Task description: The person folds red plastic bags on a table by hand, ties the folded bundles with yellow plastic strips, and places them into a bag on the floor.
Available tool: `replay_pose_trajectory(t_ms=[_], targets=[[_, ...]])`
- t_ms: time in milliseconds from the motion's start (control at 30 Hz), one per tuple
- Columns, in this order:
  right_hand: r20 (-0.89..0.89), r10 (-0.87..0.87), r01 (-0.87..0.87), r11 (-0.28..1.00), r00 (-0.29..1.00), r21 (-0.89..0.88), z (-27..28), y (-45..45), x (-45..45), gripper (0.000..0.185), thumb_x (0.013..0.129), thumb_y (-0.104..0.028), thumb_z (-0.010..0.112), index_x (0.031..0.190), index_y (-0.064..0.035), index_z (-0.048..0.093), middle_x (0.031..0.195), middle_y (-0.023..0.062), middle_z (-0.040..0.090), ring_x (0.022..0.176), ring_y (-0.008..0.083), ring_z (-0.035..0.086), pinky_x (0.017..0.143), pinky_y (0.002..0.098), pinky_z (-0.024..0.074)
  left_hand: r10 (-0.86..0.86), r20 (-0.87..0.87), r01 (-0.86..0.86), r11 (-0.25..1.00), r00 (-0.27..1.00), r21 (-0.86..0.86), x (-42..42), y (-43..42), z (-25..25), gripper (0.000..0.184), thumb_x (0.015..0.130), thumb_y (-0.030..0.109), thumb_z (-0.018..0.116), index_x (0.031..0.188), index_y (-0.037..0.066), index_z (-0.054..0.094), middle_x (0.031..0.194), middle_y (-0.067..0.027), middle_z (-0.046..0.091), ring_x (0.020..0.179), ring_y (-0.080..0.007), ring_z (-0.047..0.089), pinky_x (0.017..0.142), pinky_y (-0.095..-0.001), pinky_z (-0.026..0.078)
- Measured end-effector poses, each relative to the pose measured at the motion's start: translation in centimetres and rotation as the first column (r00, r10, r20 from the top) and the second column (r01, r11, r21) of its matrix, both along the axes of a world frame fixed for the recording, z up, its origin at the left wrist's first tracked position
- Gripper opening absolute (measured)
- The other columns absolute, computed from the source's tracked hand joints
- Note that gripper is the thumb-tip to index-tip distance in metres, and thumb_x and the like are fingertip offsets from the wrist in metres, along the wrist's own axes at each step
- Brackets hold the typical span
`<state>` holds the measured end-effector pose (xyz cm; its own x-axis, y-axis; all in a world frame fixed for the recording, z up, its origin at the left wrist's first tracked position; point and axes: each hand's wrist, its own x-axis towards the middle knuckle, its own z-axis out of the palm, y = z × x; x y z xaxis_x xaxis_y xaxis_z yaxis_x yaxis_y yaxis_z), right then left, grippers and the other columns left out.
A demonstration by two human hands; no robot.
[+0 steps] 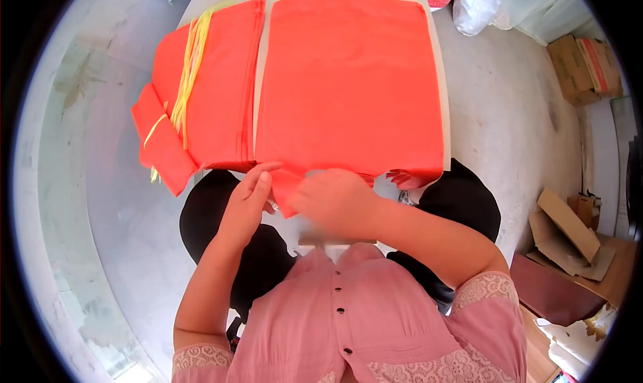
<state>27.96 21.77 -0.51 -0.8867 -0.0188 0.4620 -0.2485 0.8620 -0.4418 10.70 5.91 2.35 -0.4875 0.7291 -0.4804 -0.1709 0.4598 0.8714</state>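
Note:
A large stack of red-orange sheets [351, 81] lies on the table [445, 108]. Its near edge hangs over the table's front. At the left corner of that edge, my left hand [248, 199] pinches the sheet between thumb and fingers. My right hand [335, 199], blurred by motion, is just right of it over the hanging flap; its fingertips are smeared. Left of the stack is a second red pile [224, 81] with a bundle of yellow strips [191, 65] across it. A folded red bundle [164, 142] tied with a yellow strip rests on that pile's near left corner.
My knees in black are under the table's front edge. Cardboard boxes [583, 68] stand at the far right, and an open carton [569, 239] is at the lower right beside a dark red box [556, 289]. Clear plastic bags [477, 6] lie beyond the table's right corner.

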Motion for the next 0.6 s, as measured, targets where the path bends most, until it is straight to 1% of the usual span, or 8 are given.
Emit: replay_pose_trajectory(t_ms=[67, 100, 167, 200, 233, 267, 367, 600], targets=[[0.025, -0.063, 0.066, 0.993, 0.998, -0.099, -0.6, 1.1, 0.2, 0.022, 0.082, -0.010, 0.070, 0.104, -0.0093, 0.065, 0.096, 0.0078, 0.067, 0.084, 0.0261, 0.066, 0.072, 0.0363, 0.0544, -0.177, -0.511, 0.187, 0.982, 0.841, -0.032, -1.2, -0.1, -2.3, 0.036, 0.101, 0.026, 0.065, 0.132, 0.007, 0.068, 0.114, -0.0108, 0.059, 0.102, -0.0206, 0.058, 0.093, -0.0344, 0.051], [0.054, -0.139, 0.147, 0.967, 0.989, -0.206, -0.6, 1.3, 0.3, 0.022, 0.085, -0.009, 0.070, 0.106, -0.0078, 0.065, 0.096, 0.0079, 0.068, 0.084, 0.0246, 0.066, 0.073, 0.0355, 0.0547, -0.216, -0.679, 0.223, 0.972, 0.701, -0.079, -1.4, 0.4, -2.1, 0.038, 0.091, 0.025, 0.076, 0.121, 0.004, 0.071, 0.126, -0.0174, 0.056, 0.117, -0.0301, 0.054, 0.101, -0.0408, 0.047], [0.136, -0.277, 0.308, 0.862, 0.951, -0.402, -0.2, 1.8, 0.6, 0.020, 0.091, -0.008, 0.069, 0.110, -0.0049, 0.064, 0.096, 0.0080, 0.068, 0.084, 0.0216, 0.067, 0.075, 0.0340, 0.0551, -0.254, -0.794, 0.350, 0.935, 0.553, -0.056, -1.9, 1.3, -1.9, 0.037, 0.090, 0.025, 0.078, 0.118, 0.002, 0.068, 0.131, -0.0167, 0.054, 0.123, -0.0314, 0.053, 0.098, -0.0383, 0.050], [0.266, -0.264, 0.370, 0.763, 0.927, -0.530, 0.3, 2.3, 0.8, 0.019, 0.093, -0.008, 0.068, 0.111, -0.0042, 0.064, 0.096, 0.0073, 0.067, 0.084, 0.0191, 0.066, 0.075, 0.0331, 0.0545, -0.263, -0.842, 0.413, 0.909, 0.472, -0.053, -2.2, 1.8, -1.9, 0.038, 0.089, 0.024, 0.080, 0.116, 0.001, 0.067, 0.133, -0.0163, 0.054, 0.127, -0.0321, 0.052, 0.096, -0.0370, 0.051], [0.391, -0.229, 0.441, 0.636, 0.892, -0.634, 1.2, 2.9, 0.9, 0.018, 0.095, -0.008, 0.067, 0.112, -0.0035, 0.063, 0.095, 0.0066, 0.067, 0.083, 0.0166, 0.065, 0.075, 0.0322, 0.0539, -0.285, -0.801, 0.438, 0.898, 0.525, -0.033, -2.6, 2.6, -1.8, 0.035, 0.083, 0.010, 0.083, 0.112, 0.001, 0.066, 0.129, -0.0159, 0.058, 0.124, -0.0323, 0.054, 0.099, -0.0374, 0.050], [0.499, -0.171, 0.512, 0.493, 0.850, -0.704, 1.6, 3.8, 0.9, 0.018, 0.096, -0.008, 0.066, 0.113, -0.0028, 0.062, 0.095, 0.0060, 0.066, 0.083, 0.0141, 0.064, 0.075, 0.0313, 0.0533, -0.303, -0.788, 0.417, 0.906, 0.535, -0.065, -2.9, 3.2, -2.2, 0.033, 0.084, 0.009, 0.082, 0.112, 0.001, 0.066, 0.126, -0.0157, 0.059, 0.122, -0.0322, 0.055, 0.098, -0.0376, 0.051], [0.585, -0.155, 0.592, 0.400, 0.796, -0.700, 0.4, 5.9, 1.1, 0.017, 0.098, -0.007, 0.065, 0.114, -0.0035, 0.061, 0.096, 0.0034, 0.064, 0.082, 0.0092, 0.059, 0.075, 0.0297, 0.0514, -0.330, -0.761, 0.357, 0.924, 0.558, -0.139, -3.4, 4.5, -3.4, 0.027, 0.086, 0.005, 0.078, 0.110, 0.001, 0.066, 0.117, -0.0149, 0.063, 0.114, -0.0320, 0.058, 0.094, -0.0383, 0.051], [0.645, -0.245, 0.653, 0.547, 0.723, -0.524, 0.1, 8.0, 1.6, 0.031, 0.094, -0.010, 0.064, 0.125, -0.0038, 0.059, 0.102, 0.0109, 0.068, 0.093, 0.0219, 0.066, 0.082, 0.0369, 0.0532, -0.297, -0.874, 0.411, 0.903, 0.383, -0.127, -3.1, 7.8, -4.2, 0.016, 0.088, 0.005, 0.075, 0.102, 0.001, 0.070, 0.095, -0.0124, 0.070, 0.099, -0.0332, 0.060, 0.088, -0.0420, 0.051]])
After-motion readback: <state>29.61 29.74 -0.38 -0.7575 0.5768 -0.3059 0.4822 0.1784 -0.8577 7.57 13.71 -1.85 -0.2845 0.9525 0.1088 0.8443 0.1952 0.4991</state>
